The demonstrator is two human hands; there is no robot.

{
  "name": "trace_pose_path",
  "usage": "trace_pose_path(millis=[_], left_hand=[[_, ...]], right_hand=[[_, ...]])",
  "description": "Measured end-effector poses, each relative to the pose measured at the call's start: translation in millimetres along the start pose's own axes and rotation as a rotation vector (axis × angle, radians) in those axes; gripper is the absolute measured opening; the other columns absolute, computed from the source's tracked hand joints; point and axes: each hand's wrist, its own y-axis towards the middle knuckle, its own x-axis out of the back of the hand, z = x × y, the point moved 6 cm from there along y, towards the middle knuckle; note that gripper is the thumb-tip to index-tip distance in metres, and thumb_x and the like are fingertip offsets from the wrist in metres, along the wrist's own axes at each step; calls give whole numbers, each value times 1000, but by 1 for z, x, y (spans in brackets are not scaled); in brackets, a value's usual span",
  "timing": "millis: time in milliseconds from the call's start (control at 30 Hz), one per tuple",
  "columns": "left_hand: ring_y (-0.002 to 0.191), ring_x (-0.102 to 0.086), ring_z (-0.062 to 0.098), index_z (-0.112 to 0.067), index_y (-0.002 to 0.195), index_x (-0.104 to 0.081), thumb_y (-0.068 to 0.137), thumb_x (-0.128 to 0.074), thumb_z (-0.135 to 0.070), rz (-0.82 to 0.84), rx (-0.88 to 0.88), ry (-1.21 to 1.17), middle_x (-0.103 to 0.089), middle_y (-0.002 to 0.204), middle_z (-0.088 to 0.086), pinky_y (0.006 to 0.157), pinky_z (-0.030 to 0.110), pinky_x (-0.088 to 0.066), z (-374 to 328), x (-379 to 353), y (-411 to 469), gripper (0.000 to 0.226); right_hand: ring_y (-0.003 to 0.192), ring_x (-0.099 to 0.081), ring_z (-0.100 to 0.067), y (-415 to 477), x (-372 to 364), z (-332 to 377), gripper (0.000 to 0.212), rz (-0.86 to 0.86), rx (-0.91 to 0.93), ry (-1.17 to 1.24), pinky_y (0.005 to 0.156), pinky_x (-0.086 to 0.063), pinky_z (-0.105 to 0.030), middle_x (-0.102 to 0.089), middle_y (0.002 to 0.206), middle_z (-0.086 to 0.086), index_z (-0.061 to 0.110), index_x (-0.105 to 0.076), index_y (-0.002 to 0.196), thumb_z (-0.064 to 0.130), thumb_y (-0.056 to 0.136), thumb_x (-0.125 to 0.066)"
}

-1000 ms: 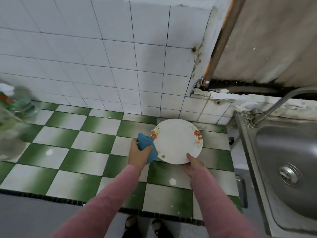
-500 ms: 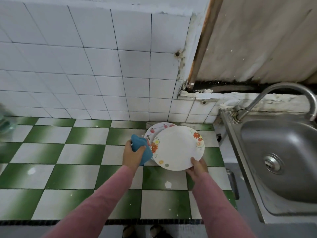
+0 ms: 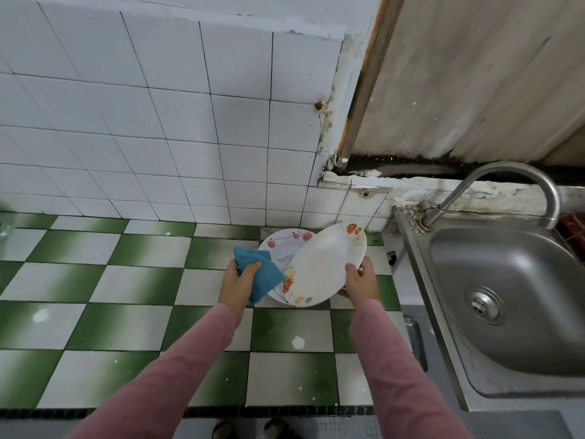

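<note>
My right hand [image 3: 361, 280] grips the right rim of a white plate [image 3: 326, 264] with orange flowers, thumb on top, and holds it tilted above the counter. Beneath it a second white plate [image 3: 283, 245] with red flowers lies on the green and white tiled counter [image 3: 142, 280], partly hidden by the lifted plate. A folded blue cloth [image 3: 259, 274] is held in my left hand [image 3: 239, 285] just left of both plates, over the lower plate's left edge.
A steel sink [image 3: 512, 299] with a curved tap [image 3: 506, 185] lies to the right of the counter. White wall tiles [image 3: 158, 137] rise behind. The counter's front edge runs near the bottom, with feet on the floor below it.
The right hand has lifted and tilted the orange-flowered plate up and to the right, baring the red-flowered plate under it. The left hand still holds the cloth beside them.
</note>
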Motion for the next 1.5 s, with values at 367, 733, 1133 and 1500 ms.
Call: trace_pose_path(millis=[367, 733, 1133, 1500], left_hand=[[113, -57, 28, -22, 122, -44, 97, -58, -26, -110, 60, -95, -55, 123, 6, 95, 47, -52, 2, 19, 7, 29], [110, -57, 26, -23, 121, -43, 97, -57, -26, -66, 46, -78, -56, 117, 4, 97, 48, -52, -1, 18, 1, 28], [98, -57, 20, -22, 121, -43, 98, -57, -24, -54, 33, -79, -56, 106, 0, 89, 42, -53, 1, 20, -3, 27], [111, -58, 28, -22, 121, -44, 98, -56, -28, -44, 36, -61, -57, 118, 6, 98, 50, -51, -2, 20, -2, 27]], right_hand=[[86, -61, -29, -20, -7, 57, 18, -133, 349, -178, 72, -54, -39, -61, 90, -4, 18, -43, 103, 34, 107, -34], [109, -61, -23, -36, -15, 66, 45, -122, 370, -119, 96, -54, -45, -63, 123, -3, 25, -47, 145, 43, 104, -40], [110, -58, -24, -48, -16, 77, 42, -129, 452, -107, 98, -51, -49, -60, 111, -4, 15, -62, 131, 41, 105, -40], [112, -57, -24, -52, -17, 81, 42, -134, 469, -103, 99, -51, -48, -59, 111, 0, 16, -61, 134, 40, 106, -40]])
